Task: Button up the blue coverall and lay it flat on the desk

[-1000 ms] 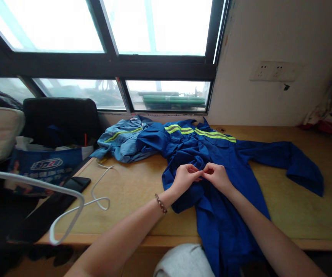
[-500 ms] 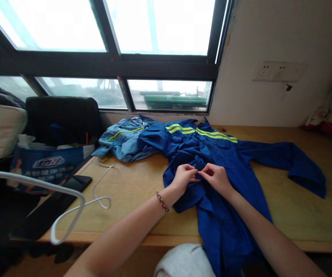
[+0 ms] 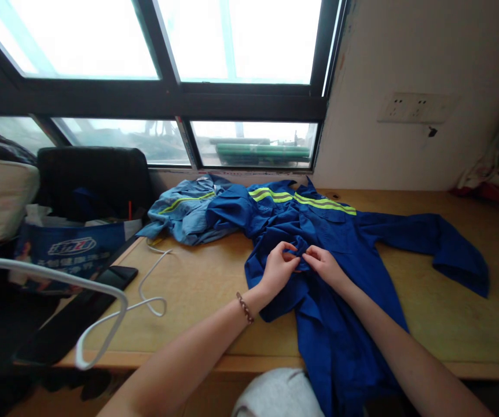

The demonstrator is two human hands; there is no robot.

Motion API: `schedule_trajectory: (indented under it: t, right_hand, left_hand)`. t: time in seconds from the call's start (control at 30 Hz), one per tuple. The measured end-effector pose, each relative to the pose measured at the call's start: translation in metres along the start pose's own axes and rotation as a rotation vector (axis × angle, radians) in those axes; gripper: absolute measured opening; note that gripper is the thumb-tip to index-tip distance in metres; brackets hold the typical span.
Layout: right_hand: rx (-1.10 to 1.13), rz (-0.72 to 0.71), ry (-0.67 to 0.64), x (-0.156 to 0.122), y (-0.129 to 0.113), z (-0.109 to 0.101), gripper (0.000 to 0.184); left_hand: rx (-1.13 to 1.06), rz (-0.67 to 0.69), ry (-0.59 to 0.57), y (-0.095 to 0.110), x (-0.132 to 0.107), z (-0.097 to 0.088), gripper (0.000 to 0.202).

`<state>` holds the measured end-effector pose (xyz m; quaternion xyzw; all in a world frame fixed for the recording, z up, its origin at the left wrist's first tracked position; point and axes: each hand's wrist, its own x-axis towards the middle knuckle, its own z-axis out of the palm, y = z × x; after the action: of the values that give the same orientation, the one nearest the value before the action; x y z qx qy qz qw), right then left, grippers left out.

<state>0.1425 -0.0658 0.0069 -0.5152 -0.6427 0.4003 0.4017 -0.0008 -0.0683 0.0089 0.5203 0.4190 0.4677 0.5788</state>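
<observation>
Spread over the table is a dark blue work coverall (image 3: 340, 295) with yellow-green reflective bands across its chest. Its lower part hangs over the front table edge. My left hand (image 3: 279, 267) pinches a bunched fold of the coverall near its middle, the fingers curled. Close beside it, my right hand (image 3: 324, 263) also pinches the fabric, thumb and forefinger together. The fingertips of both hands nearly meet; any small part between them is too small to make out. A lighter blue garment (image 3: 189, 217) with a yellow-green stripe lies crumpled behind, at the left, touching the coverall's sleeve.
A white cable (image 3: 147, 298) crosses the left of the wooden table (image 3: 458, 330). At the left edge lies a dark phone-like slab (image 3: 121, 275). Beyond stand a printed blue bag (image 3: 76, 246) and a black chair back (image 3: 95, 179). The window and wall sockets (image 3: 418, 108) are behind.
My left hand has shifted slightly up, its fingers now curled further over the fabric. My right hand has moved a little and stays pinched. The coverall lies almost the same.
</observation>
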Motion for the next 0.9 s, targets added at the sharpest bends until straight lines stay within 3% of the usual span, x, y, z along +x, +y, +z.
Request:
schedule_trajectory:
  t: [0.1, 0.17, 0.37, 0.47, 0.53, 0.67, 0.73, 0.8, 0.9]
  right_hand:
    - [0.243, 0.24, -0.061, 0.002, 0.002, -0.003, 0.021]
    - [0.351, 0.31, -0.08, 0.001, 0.001, -0.004, 0.02]
    - [0.361, 0.279, -0.078, 0.0, -0.003, -0.008, 0.022]
    - [0.26, 0.235, -0.073, 0.001, -0.009, -0.013, 0.026]
    - [0.114, 0.175, -0.053, -0.008, -0.018, -0.017, 0.027]
    - [-0.449, -0.054, 0.08, -0.066, -0.031, -0.014, 0.033]
    - [-0.7, -0.072, 0.176, -0.106, -0.027, -0.007, 0.042]
    - [-0.827, -0.028, 0.218, -0.145, -0.017, -0.001, 0.038]
    - [-0.857, 0.016, 0.253, -0.187, -0.008, -0.011, 0.023]
  left_hand:
    - [0.129, 0.106, -0.045, -0.001, -0.002, 0.0, 0.023]
    - [0.196, 0.15, -0.076, 0.001, -0.004, 0.0, 0.022]
    - [0.601, 0.285, -0.145, 0.016, -0.011, 0.004, 0.033]
    - [0.979, 0.348, -0.052, 0.027, -0.018, 0.004, 0.056]
    - [1.218, 0.319, 0.05, 0.032, -0.027, -0.001, 0.067]
    - [1.426, 0.135, 0.092, 0.034, -0.055, -0.028, 0.048]
    - [1.425, 0.04, 0.095, 0.033, -0.071, -0.047, 0.037]
    - [1.423, 0.002, 0.142, 0.033, -0.09, -0.067, 0.036]
    - [1.432, 0.106, 0.329, 0.042, -0.119, -0.093, 0.033]
